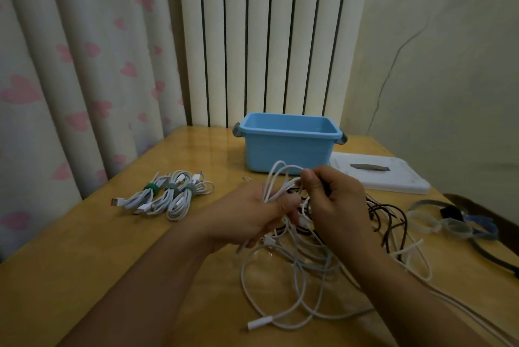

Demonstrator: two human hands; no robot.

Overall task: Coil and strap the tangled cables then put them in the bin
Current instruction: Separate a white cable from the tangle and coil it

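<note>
My left hand (pixel 252 213) grips a few loops of a white cable (pixel 276 181) above the table. My right hand (pixel 334 198) pinches the top of the same loops just to their right. The rest of the white cable hangs into a tangled pile of white and dark cables (pixel 323 259) under both hands. The blue bin (pixel 289 144) stands open behind the hands; I see nothing inside it. Three coiled white cables with green and grey straps (pixel 168 195) lie on the table to the left.
The bin's white lid (pixel 393 175) lies flat to the right of the bin. Loose straps (pixel 452 223) lie near the right table edge. The wooden table (pixel 112 248) ends at a curtain on the left and a radiator behind.
</note>
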